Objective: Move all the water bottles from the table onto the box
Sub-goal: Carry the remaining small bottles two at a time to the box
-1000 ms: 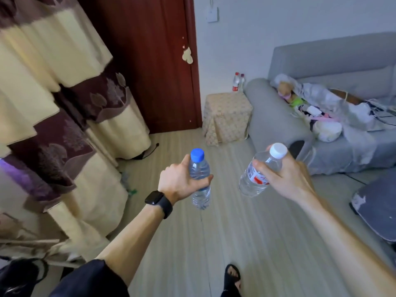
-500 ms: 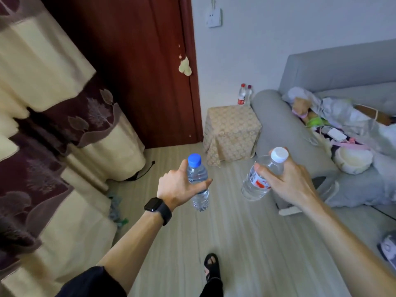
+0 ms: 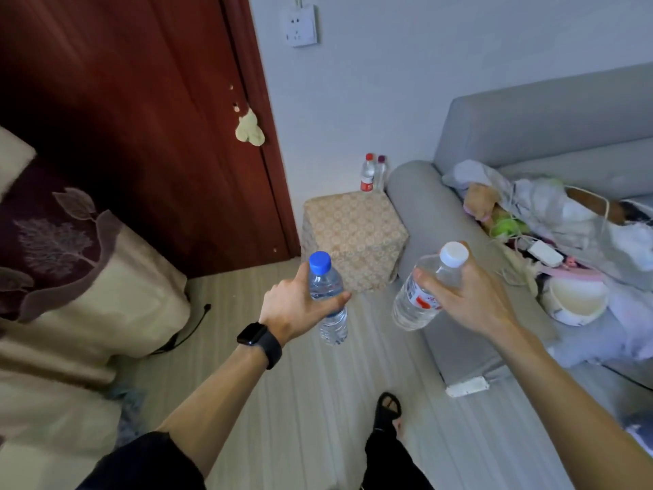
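The blue-capped bottle [image 3: 325, 286] is gripped around its upper body by the left hand [image 3: 296, 305], with the thumb curled across the front and the fingers wrapped behind. It is held upright above the floor [image 3: 318, 401], cap uppermost. A black watch [image 3: 259, 339] is worn on that wrist.

The white-capped bottle [image 3: 415, 305] is gripped by the right hand [image 3: 473, 298], whose fingers are curled round its shoulder. It is tilted so that its base points down and to the left, and a red and white label is seen on its side. The two held bottles are well apart and do not touch.

Beyond them the box [image 3: 353, 238], covered in a pale patterned wrap, is set on the floor in the corner between the dark red door [image 3: 141, 118] and the arm of the grey sofa [image 3: 530, 129]. A red-capped bottle [image 3: 367, 173] and a darker-capped bottle [image 3: 381, 171] are stood side by side at the far edge of the box's top, near the wall. Clothes and cables are heaped on the sofa seat, and a patterned curtain [image 3: 70, 277] is seen at the left
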